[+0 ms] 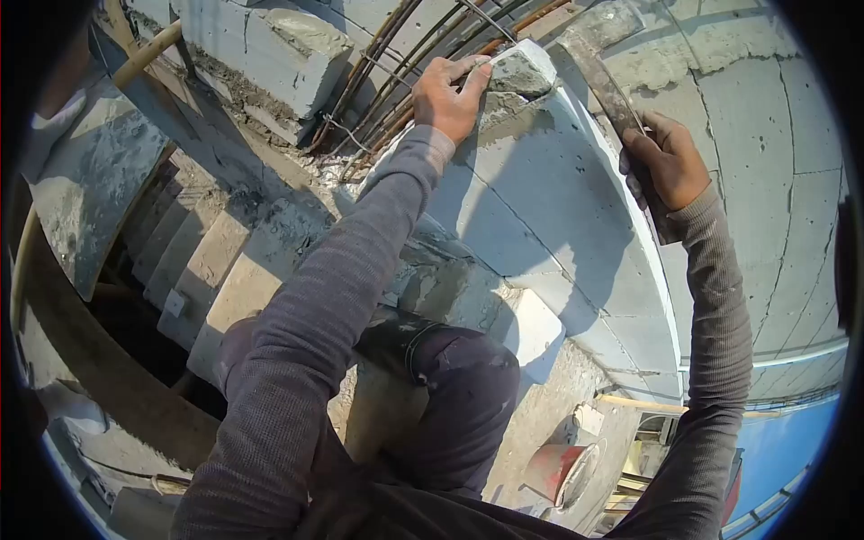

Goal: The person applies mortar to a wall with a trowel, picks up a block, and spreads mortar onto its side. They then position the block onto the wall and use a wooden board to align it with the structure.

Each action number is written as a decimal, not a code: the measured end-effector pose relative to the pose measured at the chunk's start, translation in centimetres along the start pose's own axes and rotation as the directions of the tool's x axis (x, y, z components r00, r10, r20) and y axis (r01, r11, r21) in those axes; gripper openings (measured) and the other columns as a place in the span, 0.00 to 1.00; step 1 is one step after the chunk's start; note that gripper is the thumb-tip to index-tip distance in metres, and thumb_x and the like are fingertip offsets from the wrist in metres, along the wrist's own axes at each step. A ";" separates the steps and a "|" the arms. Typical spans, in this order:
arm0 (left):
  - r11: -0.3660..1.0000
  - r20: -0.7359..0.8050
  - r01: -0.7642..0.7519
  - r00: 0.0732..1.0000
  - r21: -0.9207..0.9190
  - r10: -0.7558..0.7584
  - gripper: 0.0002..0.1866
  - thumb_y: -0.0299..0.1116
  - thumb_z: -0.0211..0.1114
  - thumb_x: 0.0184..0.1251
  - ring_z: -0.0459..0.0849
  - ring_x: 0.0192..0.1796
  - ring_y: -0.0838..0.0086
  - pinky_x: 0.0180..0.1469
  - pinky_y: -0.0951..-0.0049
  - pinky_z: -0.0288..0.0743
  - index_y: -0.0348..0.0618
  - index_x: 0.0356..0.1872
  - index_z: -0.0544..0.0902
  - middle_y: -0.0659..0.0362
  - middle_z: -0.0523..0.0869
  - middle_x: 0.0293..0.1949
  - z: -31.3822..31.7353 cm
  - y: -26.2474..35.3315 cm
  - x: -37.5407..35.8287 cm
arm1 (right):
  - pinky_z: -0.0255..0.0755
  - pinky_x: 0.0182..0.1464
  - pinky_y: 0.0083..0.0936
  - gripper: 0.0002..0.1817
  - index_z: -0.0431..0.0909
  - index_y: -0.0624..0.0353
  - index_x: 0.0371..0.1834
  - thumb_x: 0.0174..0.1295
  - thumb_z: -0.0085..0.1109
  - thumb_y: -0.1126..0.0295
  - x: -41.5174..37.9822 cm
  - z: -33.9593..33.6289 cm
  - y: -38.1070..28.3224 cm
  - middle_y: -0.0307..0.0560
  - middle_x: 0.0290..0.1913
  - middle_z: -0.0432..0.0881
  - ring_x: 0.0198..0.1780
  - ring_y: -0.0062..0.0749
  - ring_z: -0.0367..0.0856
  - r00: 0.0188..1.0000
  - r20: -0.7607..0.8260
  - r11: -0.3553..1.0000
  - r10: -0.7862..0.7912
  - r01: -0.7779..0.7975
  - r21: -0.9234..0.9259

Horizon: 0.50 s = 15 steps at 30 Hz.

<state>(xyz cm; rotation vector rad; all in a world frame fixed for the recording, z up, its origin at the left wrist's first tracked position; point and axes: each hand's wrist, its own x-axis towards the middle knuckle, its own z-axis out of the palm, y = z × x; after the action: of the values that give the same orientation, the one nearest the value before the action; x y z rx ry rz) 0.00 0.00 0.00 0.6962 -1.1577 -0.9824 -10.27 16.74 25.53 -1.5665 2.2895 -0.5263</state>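
Note:
My left hand (450,97) rests at the end of the block wall (540,193), its thumb and fingers bent against a small rough grey piece (517,74) on the top edge. On the other side of the wall's white edge, my right hand (668,162) is wrapped round a long, flat, mortar-smeared metal tool (601,85). The tool's wider end points up and away, near mortar on the blocks. Wet mortar shows on the wall just below the small piece.
Curved rebar (391,76) rises beside my left hand. Steps (211,261) and a dark opening (135,333) lie lower left. A white block (535,328) stands by my knee, a red and white bucket (558,472) below. Another block (288,63) sits upper left.

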 end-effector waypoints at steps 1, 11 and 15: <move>1.000 -0.004 -0.013 1.000 0.002 0.013 0.19 0.50 0.73 0.67 0.87 0.42 0.59 0.46 0.60 0.78 0.48 0.50 0.92 0.50 0.85 0.38 0.0 -0.3 0.2 | 0.71 0.17 0.21 0.11 0.76 0.67 0.49 0.76 0.53 0.68 0.1 -0.2 -0.1 0.41 0.24 0.79 0.16 0.22 0.75 0.996 0.087 1.000 0.018 -0.019 0.012; 0.995 0.053 0.073 0.996 -0.061 -0.070 0.19 0.49 0.72 0.68 0.84 0.40 0.62 0.46 0.63 0.77 0.47 0.50 0.92 0.55 0.82 0.38 0.1 0.1 0.1 | 0.78 0.33 0.19 0.19 0.77 0.74 0.54 0.75 0.57 0.64 0.0 -0.1 1.0 0.47 0.31 0.84 0.28 0.23 0.82 0.996 0.078 0.999 -0.044 0.043 0.013; 0.994 0.032 0.081 0.996 -0.071 -0.079 0.20 0.48 0.73 0.68 0.85 0.42 0.62 0.48 0.65 0.77 0.44 0.50 0.92 0.54 0.83 0.40 0.1 0.1 -0.2 | 0.79 0.41 0.22 0.23 0.77 0.76 0.56 0.74 0.60 0.62 0.0 -0.3 1.1 0.49 0.35 0.85 0.33 0.26 0.83 0.999 0.035 0.982 -0.020 0.026 -0.188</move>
<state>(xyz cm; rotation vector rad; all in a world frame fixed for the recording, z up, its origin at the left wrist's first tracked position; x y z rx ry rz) -0.08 0.22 0.01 0.6768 -1.1215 -1.1001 -11.33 17.10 25.28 -1.6755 2.3573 -0.2932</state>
